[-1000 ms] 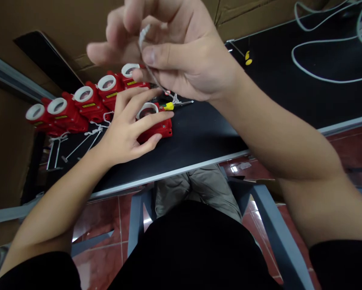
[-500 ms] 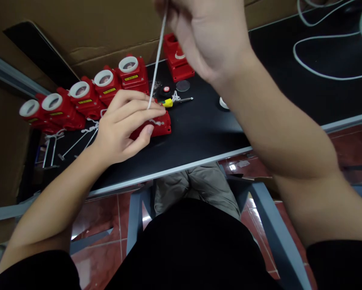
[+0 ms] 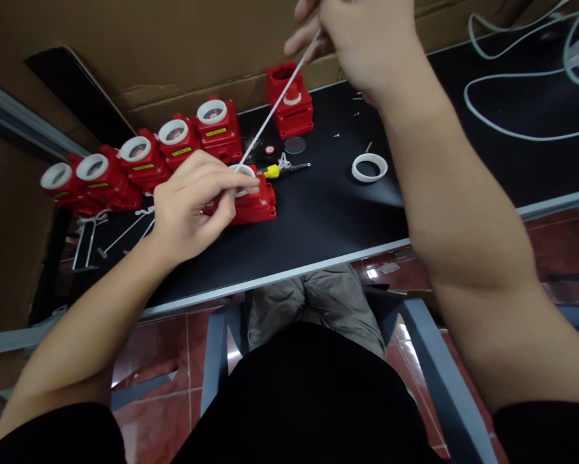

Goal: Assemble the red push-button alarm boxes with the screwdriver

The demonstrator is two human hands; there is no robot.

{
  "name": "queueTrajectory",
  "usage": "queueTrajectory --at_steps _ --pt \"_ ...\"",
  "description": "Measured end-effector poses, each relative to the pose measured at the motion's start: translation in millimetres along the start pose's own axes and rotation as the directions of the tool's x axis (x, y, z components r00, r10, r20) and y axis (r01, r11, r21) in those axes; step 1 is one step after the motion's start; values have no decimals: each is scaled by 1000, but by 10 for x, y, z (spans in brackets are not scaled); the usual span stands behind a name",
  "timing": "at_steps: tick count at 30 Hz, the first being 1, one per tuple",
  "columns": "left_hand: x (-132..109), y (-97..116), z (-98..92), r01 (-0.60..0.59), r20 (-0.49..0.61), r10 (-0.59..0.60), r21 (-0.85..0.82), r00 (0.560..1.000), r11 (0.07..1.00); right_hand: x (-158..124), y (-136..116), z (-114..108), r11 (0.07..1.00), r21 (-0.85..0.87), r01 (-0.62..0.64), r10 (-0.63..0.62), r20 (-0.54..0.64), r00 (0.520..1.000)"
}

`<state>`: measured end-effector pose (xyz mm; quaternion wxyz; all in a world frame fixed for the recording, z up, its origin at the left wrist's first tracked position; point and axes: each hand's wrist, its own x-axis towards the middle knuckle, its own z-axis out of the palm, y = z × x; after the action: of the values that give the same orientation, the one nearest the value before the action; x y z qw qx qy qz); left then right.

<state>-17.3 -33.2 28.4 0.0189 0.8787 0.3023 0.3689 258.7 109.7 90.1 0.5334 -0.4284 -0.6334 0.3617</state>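
A white cord (image 3: 274, 111) runs taut and slanting from my left hand up to my right. My left hand (image 3: 192, 203) is closed, thumb and fingers pinched together on the cord's lower end. It lies over a red box (image 3: 257, 207) with a white ring (image 3: 245, 173) on top, partly hidden behind my fingers. High at the top edge, my right hand (image 3: 366, 42) grips the cord's upper part between its fingers. Some of these fingers are loosely bent, and part of the hand is cut off by the frame.
Several red boxes with white-ringed windows (image 3: 174, 132) stand in a row at the left. Another red box (image 3: 292, 116) stands behind. A screwdriver (image 3: 289, 167), a clear disc (image 3: 295, 145), a loose white ring (image 3: 369, 167) and small screws lie on the black table (image 3: 318, 219). Metal T-shaped pieces (image 3: 122, 235) lie left.
My right hand has moved to the right, slanting the cord more. My left fingers, flatter over the box before, are now pinched, and the white ring beneath shows. The view has shifted slightly.
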Motion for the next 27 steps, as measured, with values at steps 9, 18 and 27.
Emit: queueTrajectory --at_steps 9,18,27 --pt "36 63 71 2 -70 -17 -218 997 976 -111 261 -144 949 -268 169 -144 110 983" --pt "-18 65 56 88 -19 -101 -336 995 938 -118 323 -91 912 -348 217 -162 181 970" --pt "-21 60 87 195 -5 -206 -291 979 937 -156 234 -88 849 -471 239 -178 171 969"
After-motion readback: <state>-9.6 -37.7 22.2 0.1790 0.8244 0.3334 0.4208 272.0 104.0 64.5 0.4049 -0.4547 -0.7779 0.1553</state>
